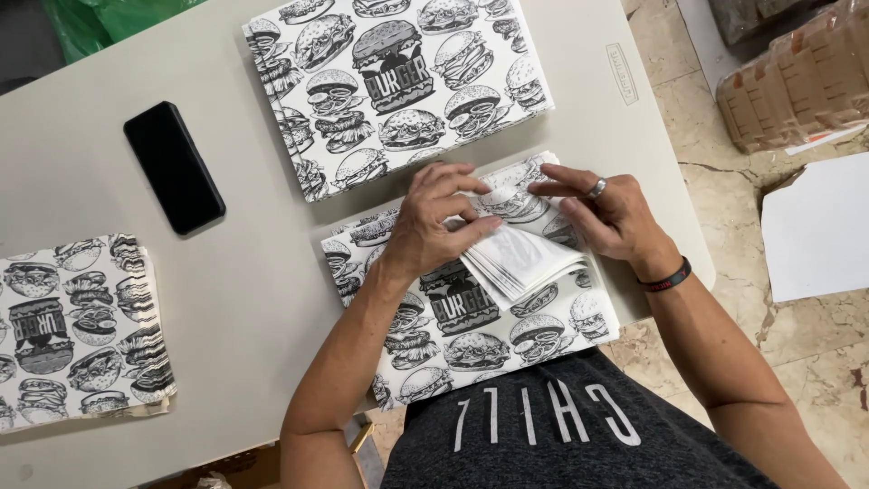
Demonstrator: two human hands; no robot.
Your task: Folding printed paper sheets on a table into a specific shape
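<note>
Head view: at lower centre of the frame the left hand [425,231] pinches up the folded-back corner of the printed paper stack [471,312] on the bench [244,299], its grip closed on several sheets. Right of it, the right hand [611,217] rests open-fingered on the stack's upper corner; a loose pinch could drop sheets or crease them.

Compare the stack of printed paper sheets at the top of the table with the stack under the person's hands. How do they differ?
The top stack lies flat and untouched; the near stack has its right corner folded back, showing white undersides. The left hand and right hand rest on the near stack; neither touches the top stack. Both carry the same black-and-white burger drawings and lie on the pale table.
</note>
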